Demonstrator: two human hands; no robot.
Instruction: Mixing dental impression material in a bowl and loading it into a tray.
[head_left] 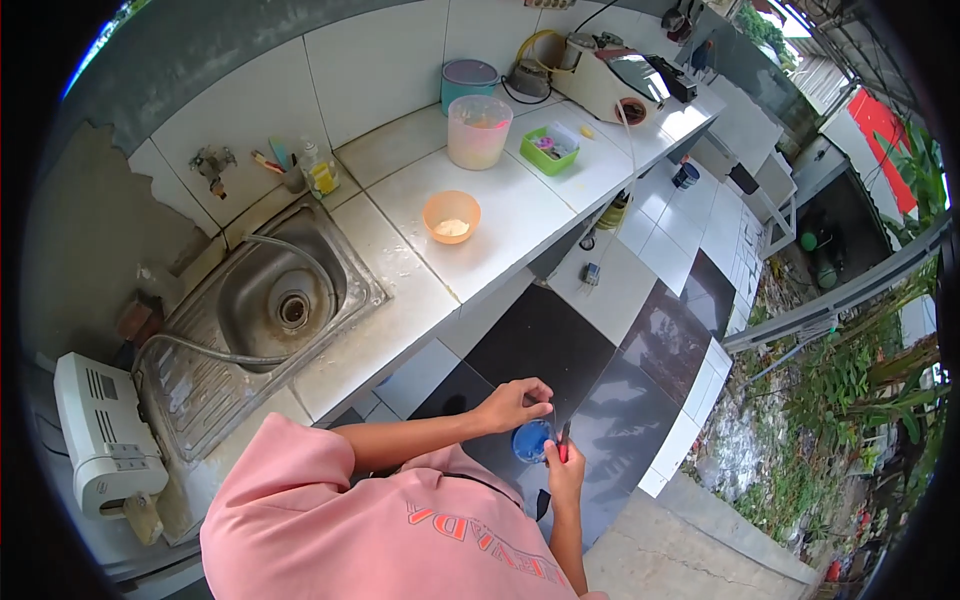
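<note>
My left hand point(512, 406) is bent with its fingers curled in toward the thumb, just above a small round blue container point(531, 440). Whether anything is pinched in those fingers is too small to make out. My right hand point(567, 474) grips the blue container by its right side. That same hand also holds a slim tool with a red handle and a dark upper end point(564, 440), pointing up beside the container; its exact kind is unclear. Both hands are in front of my body, over the dark floor tiles.
An orange bowl point(452, 217) with pale contents stands on the tiled counter point(400, 255), near a translucent tub point(480, 133) and a green basket point(549, 150). To the left are a steel sink point(230, 300) with a hose and a white appliance point(105, 430). Plants grow at right.
</note>
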